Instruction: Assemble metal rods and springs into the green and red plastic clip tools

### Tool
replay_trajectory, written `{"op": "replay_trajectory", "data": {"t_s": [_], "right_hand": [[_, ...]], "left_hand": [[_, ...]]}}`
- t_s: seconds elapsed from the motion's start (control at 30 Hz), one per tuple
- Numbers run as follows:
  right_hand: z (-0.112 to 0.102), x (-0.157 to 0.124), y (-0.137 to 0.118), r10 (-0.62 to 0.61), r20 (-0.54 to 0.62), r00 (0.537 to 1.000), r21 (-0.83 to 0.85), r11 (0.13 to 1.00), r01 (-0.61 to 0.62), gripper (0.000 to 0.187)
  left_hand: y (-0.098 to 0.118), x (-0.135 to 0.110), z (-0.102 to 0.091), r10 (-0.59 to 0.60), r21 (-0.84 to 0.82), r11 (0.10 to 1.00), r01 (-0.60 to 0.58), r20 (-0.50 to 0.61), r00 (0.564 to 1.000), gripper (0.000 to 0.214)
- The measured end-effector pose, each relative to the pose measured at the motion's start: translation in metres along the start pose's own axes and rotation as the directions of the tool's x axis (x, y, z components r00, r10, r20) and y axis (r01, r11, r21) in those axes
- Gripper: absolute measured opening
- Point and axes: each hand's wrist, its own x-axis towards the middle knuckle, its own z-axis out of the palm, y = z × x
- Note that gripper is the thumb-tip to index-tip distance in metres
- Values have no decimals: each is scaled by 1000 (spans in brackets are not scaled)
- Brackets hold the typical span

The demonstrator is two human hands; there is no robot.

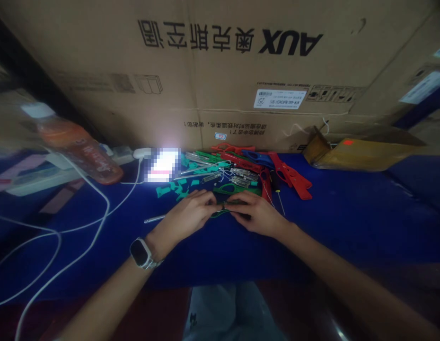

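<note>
Watch (pixel 140 252) nearest; left hand (pixel 191 209), right hand (pixel 256 214) pinch green handle (pixel 217 214), lying left-right.

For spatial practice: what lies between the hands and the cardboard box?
Head view: a pile of red, green and blue parts, with metal strips.

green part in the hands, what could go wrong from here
1. The left hand and right hand both pinch the green part right by the metal parts. A slip might nick a finger.
2. The screwdriver lies with its tip near the right hand, so it could poke it.
3. The teal pieces lie loose on the blue cloth. A brushing wrist could scatter them.
</note>
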Motion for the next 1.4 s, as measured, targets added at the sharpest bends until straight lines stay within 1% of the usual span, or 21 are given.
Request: {"op": "replay_trajectory", "data": {"t_s": [0.2,0.33,0.47,0.63,0.9,1.07,1.27,1.4], "right_hand": [[1,-1,3,-8,11,1000,-11,1000,8,27],[1,-1,2,6,0,1000,9,1000,-6,28],[1,-1,-1,41,0,999,3,999,-41,28],[2,0,-2,81,-14,997,-16,997,-82,32],[2,0,-2,65,10,998,-6,998,-65,28],[2,-2,0,49,10,999,-16,999,-49,27],[2,-2,1,20,29,999,-49,999,-18,28],[2,-1,0,12,28,1000,-89,996,-9,27]], "left_hand": [[-6,-5,5,12,-120,993,-18,-52,999,27],[-7,-7,7,-1,-153,988,-11,-82,997,26],[-6,-8,7,-16,-186,983,2,-77,997,27],[-8,-9,6,-17,-232,973,2,-62,998,26],[-2,-7,1,-38,-167,985,36,-10,999,29],[-3,-8,0,-20,-165,986,15,-28,999,34],[-5,-7,3,-15,-190,982,7,-44,999,31],[-9,-6,7,-42,-228,973,27,-60,997,21]]}}
